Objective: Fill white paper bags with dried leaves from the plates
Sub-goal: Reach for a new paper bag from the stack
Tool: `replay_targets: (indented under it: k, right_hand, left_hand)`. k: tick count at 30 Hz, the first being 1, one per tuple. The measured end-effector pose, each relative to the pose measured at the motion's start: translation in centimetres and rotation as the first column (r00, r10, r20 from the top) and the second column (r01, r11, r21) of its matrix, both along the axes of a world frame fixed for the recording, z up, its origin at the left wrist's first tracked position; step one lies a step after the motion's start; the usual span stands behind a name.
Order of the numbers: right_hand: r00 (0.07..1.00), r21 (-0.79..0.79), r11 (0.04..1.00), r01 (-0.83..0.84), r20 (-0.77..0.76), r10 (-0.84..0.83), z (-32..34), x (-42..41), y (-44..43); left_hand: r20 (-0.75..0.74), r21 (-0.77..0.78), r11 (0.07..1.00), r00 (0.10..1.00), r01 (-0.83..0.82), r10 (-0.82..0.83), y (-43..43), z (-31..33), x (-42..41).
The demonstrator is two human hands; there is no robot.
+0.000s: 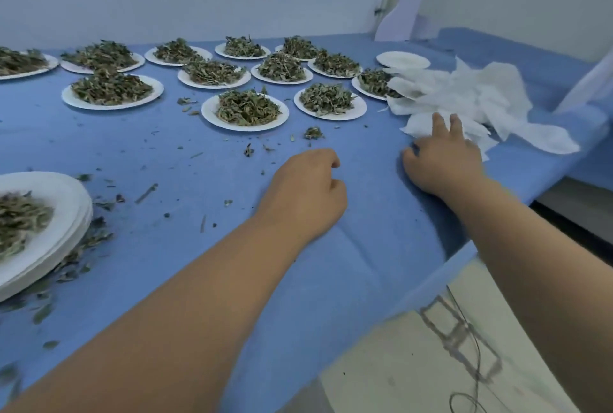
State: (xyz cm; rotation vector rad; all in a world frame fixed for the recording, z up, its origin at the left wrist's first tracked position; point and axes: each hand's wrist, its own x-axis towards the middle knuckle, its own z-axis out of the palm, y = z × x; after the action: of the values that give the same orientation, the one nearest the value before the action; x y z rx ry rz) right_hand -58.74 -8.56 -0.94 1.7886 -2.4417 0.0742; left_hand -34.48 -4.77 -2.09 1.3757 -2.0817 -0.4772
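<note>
A: While our right grip [444,160] reaches out to the right, it sits at the near edge of the white paper bags [464,97]. Its fingers are spread and fairly straight, two fingertips [438,120] lie on the closest bag, and the thumb is down on the blue-covered bench [331,280]. Nothing's pinched, it's just touching.

B: Yep. The bags are one crumpled heap at the right end of the bench, all overlapping. And our left grip [305,190]?

A: It's resting on the bench to the left of the other one, well short of the bags. The fingers are loosely curled in and we see nothing in them.

B: The dried leaves [247,107] sit in piles on white plates [207,112] across the far half of the bench, beyond both grips. The two nearest piles are just past the left grip.

A: One loaded plate [355,84] on the right has the bag heap lying over its edge, and an empty plate [403,59] sits behind the heap.

B: At near left there's a stack of plates [66,200] with leaves on top and crumbs all round it. Only loose bits and a small clump [313,133] lie between our left grip and the nearest plates.

A: There's also a cable [464,356] on the floor past the bench's right edge.
</note>
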Motion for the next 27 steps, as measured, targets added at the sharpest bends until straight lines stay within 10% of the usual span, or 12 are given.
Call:
replay_targets:
  k: [9,27]
  right_hand:
    - [0.996,-0.278,0.958,-0.076,0.013,0.083,0.7,-0.1,-1.5]
    - [0.998,-0.279,0.96,-0.034,-0.056,0.019,0.9,-1.8,-2.8]
  left_hand:
    - [-0.038,0.004,1.0,0.999,-0.024,0.024,0.3,0.4,0.1]
    - [-0.046,0.017,1.0,0.999,-0.009,0.01,0.5,0.2,0.3]
